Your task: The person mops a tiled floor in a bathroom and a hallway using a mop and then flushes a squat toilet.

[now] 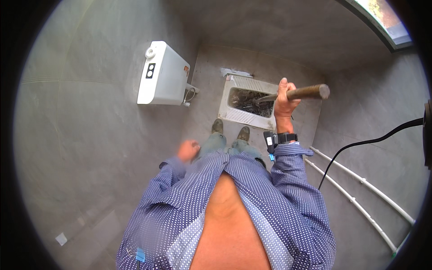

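My right hand [286, 104] is wrapped round the wooden handle [310, 92] of a long-handled tool. The handle's butt end points up and to the right. Its narrower shaft slants down to the left into the bowl of a white squat toilet pan [226, 100] set in the floor. Dark, wet-looking debris [246, 100] lies in the bowl, and the tool's working end is too unclear there to tell its kind. Beside my left thigh hangs my left hand [188, 150], smeared by motion, its fingers hard to make out.
A white cistern [168, 76] hangs on the left wall, with a hose [190, 93] beneath it. Two white pipes [360, 180] run along the right side, and a black cable [373, 141] curves above them. My boots [243, 134] stand at the pan's near edge. A window [382, 20] is at upper right.
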